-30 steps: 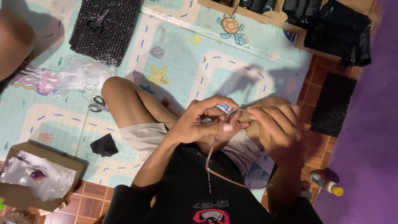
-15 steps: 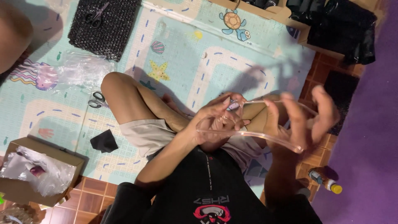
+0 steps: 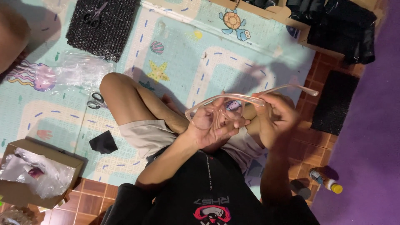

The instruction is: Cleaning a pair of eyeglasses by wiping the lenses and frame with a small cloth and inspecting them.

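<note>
glasses (image 3: 227,104) now unfolded, one temple out toward 3 o'clock | left hand (image 3: 214,127) fingers curled on the front frame | right hand (image 3: 277,118) pinching the temple | held above the lap, centre | scissors (image 3: 96,101) at 9 o'clock

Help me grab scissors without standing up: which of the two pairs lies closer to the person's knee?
The scissors with black handles on the play mat, right beside the bent knee. The other scissors lie farther off, on the black bubble-wrap sheet.
</note>
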